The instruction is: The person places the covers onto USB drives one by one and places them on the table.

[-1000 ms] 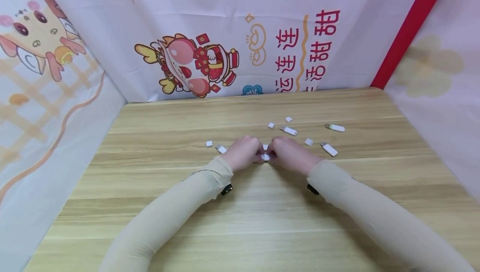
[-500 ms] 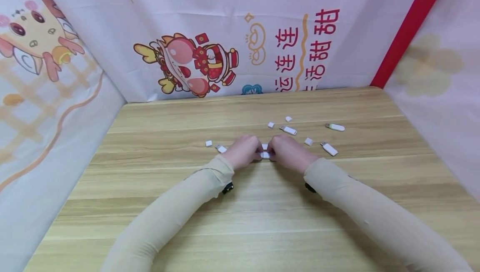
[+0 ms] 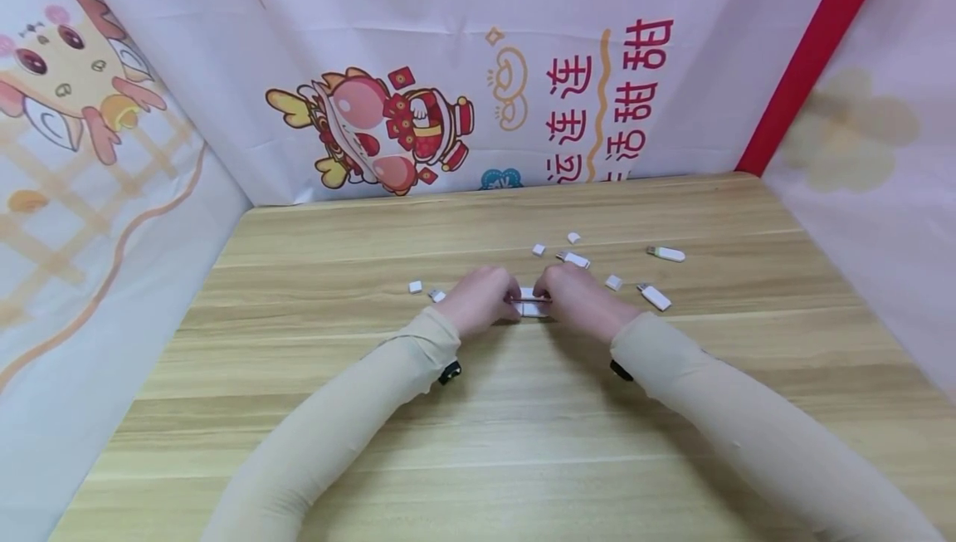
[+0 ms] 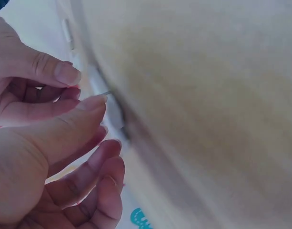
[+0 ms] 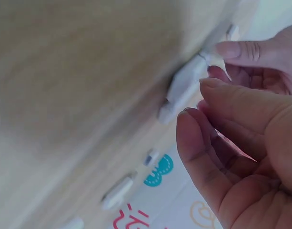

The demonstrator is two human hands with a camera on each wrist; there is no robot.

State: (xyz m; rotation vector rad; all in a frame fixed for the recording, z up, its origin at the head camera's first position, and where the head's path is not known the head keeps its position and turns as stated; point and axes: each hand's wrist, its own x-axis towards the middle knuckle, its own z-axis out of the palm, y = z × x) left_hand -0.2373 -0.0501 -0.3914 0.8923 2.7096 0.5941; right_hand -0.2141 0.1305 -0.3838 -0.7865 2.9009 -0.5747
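A white USB stick [image 3: 534, 310] with a seam near its left end sits between my two hands, close over the tabletop. My left hand [image 3: 481, 301] curls thumb and fingers at its left end. At the right end, the fingertips of my right hand [image 3: 578, 300] are curled in the same way. Another white piece [image 3: 527, 292] shows just behind, partly hidden by the fingers. From the right wrist, the stick [image 5: 186, 82] appears beyond my right thumb, with left fingertips at its far end. In the left wrist view my left hand [image 4: 55, 162] covers part of it.
Uncapped USB sticks lie around: one [image 3: 436, 296] partly behind my left hand, others [image 3: 573, 260], [image 3: 654, 296] and a green-trimmed one [image 3: 666, 254] at right. Loose white caps [image 3: 415, 286] are scattered among them on the wooden table [image 3: 478, 442]. Printed cloth hangs behind.
My fingertips have spread slightly apart, so more of the white stick shows between them. Both hands otherwise stay in place, and the loose sticks and caps have not moved.
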